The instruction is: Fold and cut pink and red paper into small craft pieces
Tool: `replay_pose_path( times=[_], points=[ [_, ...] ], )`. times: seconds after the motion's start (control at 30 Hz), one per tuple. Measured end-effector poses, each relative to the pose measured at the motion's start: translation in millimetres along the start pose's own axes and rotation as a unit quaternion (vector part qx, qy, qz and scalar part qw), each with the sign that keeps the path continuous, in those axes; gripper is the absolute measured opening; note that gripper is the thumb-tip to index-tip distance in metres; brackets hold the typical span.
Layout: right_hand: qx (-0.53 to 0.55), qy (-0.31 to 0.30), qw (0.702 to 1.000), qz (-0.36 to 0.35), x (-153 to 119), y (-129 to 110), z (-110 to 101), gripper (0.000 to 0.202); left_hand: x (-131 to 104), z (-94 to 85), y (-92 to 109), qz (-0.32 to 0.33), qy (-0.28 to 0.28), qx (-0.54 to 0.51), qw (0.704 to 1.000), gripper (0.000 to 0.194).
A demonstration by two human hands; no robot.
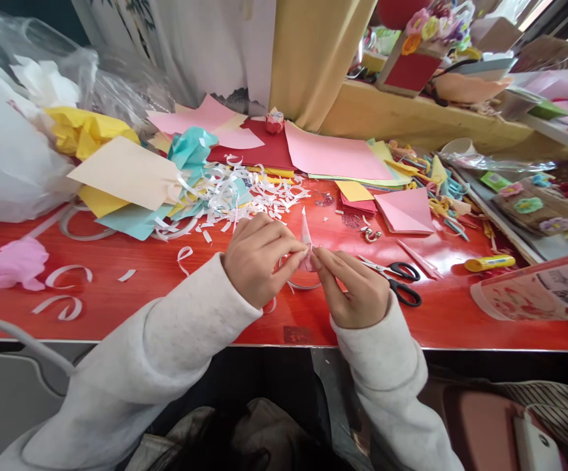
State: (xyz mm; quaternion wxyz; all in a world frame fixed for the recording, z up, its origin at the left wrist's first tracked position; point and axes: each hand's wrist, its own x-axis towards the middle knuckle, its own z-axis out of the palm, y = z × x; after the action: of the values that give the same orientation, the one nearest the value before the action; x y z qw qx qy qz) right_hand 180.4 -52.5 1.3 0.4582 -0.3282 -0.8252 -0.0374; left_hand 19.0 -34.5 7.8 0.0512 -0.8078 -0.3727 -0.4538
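Observation:
Between my two hands, just above the red table, a small folded piece of pink paper [306, 232] points upward in a narrow tip. My left hand [261, 260] pinches its lower left side with thumb and forefinger. On the lower right side, the fingertips of my right hand [355, 288] are pressed together on the same paper. The fingers hide part of its base. Right beside my right hand lie scissors [401, 282] with black handles, their blades partly behind the hand. A slim pink folded paper strip [421, 260] rests past them.
White curled paper strips [229, 193] heap behind my left hand. Pink sheets [335, 152] and a stack of pink squares [406, 210] lie farther back. At right are a yellow glue stick or marker [489, 263] and a printed cup [533, 291] on its side. A white plastic bag [9, 150] stands left.

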Motion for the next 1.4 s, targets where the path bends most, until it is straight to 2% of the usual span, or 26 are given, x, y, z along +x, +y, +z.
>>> replay_pose_path(
  times=[0.37,1.4],
  points=[
    [0.008,0.015,1.000,0.006,-1.5,0.9,0.6,0.024,0.4,-1.2,0.0,0.004,-0.005,-0.024,1.000,0.013],
    [0.015,-0.008,1.000,0.026,-1.6,0.9,-0.8,0.028,-1.6,-2.4,0.0,0.019,-0.015,-0.005,1.000,0.012]
  ],
)
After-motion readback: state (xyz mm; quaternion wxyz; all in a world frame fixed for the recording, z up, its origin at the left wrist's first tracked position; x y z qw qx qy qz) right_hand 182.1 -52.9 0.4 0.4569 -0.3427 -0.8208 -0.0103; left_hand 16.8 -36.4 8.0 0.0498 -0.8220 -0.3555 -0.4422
